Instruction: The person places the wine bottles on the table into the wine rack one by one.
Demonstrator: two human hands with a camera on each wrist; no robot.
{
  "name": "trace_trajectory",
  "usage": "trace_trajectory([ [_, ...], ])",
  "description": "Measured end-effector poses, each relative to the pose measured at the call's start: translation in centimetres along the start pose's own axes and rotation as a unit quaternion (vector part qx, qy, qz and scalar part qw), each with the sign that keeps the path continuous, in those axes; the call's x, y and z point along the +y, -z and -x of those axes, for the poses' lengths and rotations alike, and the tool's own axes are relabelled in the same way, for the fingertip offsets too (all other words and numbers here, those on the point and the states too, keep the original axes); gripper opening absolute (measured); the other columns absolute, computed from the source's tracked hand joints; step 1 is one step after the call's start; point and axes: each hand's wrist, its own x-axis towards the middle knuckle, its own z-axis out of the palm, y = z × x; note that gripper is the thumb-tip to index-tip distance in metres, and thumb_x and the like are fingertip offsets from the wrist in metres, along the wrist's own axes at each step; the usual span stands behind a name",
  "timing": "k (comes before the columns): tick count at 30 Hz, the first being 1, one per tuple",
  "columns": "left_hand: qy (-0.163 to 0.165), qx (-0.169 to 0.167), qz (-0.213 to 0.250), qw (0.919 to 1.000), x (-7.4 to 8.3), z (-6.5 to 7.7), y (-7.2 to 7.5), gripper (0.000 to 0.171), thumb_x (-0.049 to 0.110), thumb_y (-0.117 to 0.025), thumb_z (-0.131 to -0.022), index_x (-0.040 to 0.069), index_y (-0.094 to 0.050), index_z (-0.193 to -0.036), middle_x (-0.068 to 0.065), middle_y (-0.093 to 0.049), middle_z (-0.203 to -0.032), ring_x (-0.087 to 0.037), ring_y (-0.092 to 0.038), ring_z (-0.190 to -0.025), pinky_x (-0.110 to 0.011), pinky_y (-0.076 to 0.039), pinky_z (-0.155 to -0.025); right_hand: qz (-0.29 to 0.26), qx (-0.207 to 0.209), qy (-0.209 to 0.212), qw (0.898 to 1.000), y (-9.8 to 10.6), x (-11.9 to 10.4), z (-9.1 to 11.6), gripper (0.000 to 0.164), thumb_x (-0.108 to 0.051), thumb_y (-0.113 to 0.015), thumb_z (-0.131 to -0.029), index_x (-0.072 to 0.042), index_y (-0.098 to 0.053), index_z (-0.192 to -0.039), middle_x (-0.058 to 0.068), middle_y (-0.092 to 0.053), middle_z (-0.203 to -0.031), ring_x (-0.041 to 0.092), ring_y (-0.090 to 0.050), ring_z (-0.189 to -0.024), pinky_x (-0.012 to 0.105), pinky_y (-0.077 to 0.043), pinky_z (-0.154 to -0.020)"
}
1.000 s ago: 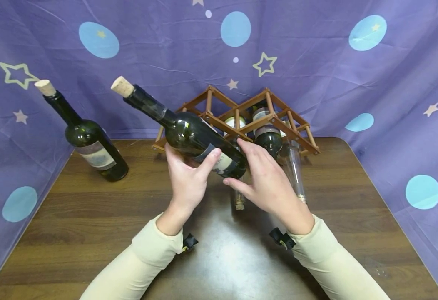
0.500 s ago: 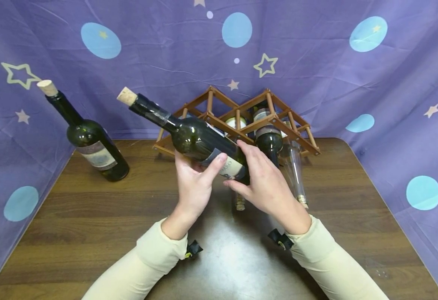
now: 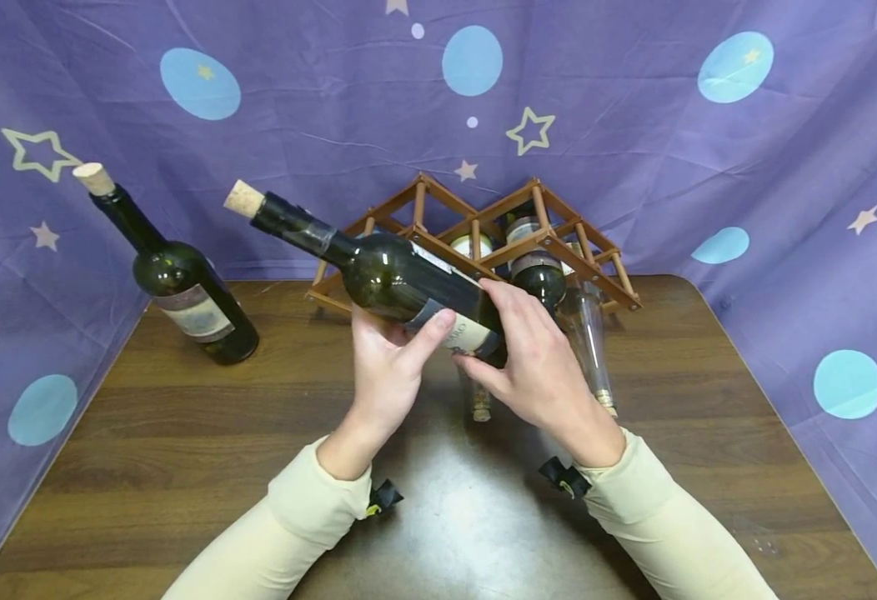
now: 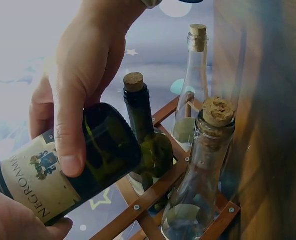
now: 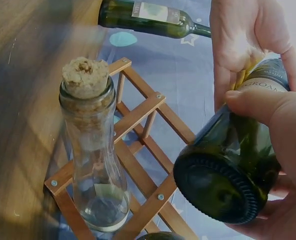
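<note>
Starry cloth (image 3: 348,92) behind, table (image 3: 183,450) beneath held bottle (image 3: 389,273).

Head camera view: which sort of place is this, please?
Probably a small staged corner for recording: a purple cloth with stars hangs behind and beside a wooden table, where a wooden rack holds clear corked bottles.

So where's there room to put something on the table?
There's bare table between the standing bottle and the left sleeve, and between the right clear bottle and the table's right edge. It's crowded by the rack and held bottle.
</note>
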Motion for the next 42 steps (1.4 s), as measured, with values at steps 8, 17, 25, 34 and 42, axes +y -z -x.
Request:
trace_trajectory([
  [8, 0.007, -0.012, 0.010, 0.9998, 0.3, -0.3, 0.6, 0.070, -0.007, -0.077, -0.078, 0.005, -0.044, -0.139, -0.018, -0.060, -0.124, -0.029, -0.061, -0.109, -0.046, -0.048, -0.096, 0.019, 0.025, 0.023, 0.999, 0.8, 0.4, -0.2, 0.082, -0.029, -0.084, -0.076, 0.001, -0.046, -0.142, 0.017, -0.056, -0.134, 0.032, -0.051, -0.124, 0.039, -0.035, -0.109],
  [17, -0.024, 0.027, -0.007, 0.9993, 1.1, -0.8, 2.5, 0.082, -0.012, -0.079, -0.072, 0.005, -0.035, -0.139, -0.015, -0.052, -0.132, -0.030, -0.054, -0.117, -0.045, -0.040, -0.104, 0.048, 0.026, 0.025, 0.998, 2.2, 1.3, -0.4, 0.078, -0.026, -0.083, -0.076, -0.001, -0.048, -0.141, 0.016, -0.055, -0.135, 0.032, -0.051, -0.124, 0.038, -0.034, -0.109],
  [25, -0.114, 0.087, -0.087, 0.9858, 2.4, -1.0, 4.9, 0.092, -0.017, -0.078, -0.068, -0.002, -0.027, -0.144, -0.021, -0.045, -0.136, -0.038, -0.046, -0.126, -0.051, -0.031, -0.111, 0.071, 0.023, 0.031, 0.997, 3.5, 2.0, -0.4, 0.079, -0.024, -0.082, -0.075, -0.001, -0.048, -0.142, 0.016, -0.055, -0.136, 0.033, -0.050, -0.125, 0.039, -0.032, -0.111],
  [34, -0.334, 0.141, -0.318, 0.8760, 5.0, -1.9, 6.3, 0.073, 0.018, -0.087, -0.070, -0.013, -0.047, -0.122, -0.024, -0.045, -0.131, -0.041, -0.039, -0.127, -0.056, -0.027, -0.110, 0.101, -0.005, 0.044, 0.994, 4.4, 2.3, -0.1, 0.081, -0.022, -0.082, -0.073, 0.000, -0.048, -0.144, 0.017, -0.054, -0.137, 0.037, -0.050, -0.124, 0.040, -0.030, -0.112],
  [42, -0.393, -0.001, -0.485, 0.7812, 5.4, -1.8, 7.4, 0.052, 0.016, -0.076, -0.083, 0.001, -0.053, -0.127, -0.020, -0.054, -0.132, -0.041, -0.044, -0.129, -0.061, -0.027, -0.109, 0.127, -0.017, 0.070, 0.989, 5.1, 2.2, -0.1, 0.078, -0.021, -0.080, -0.074, 0.002, -0.049, -0.142, 0.018, -0.056, -0.136, 0.040, -0.050, -0.122, 0.043, -0.031, -0.111],
])
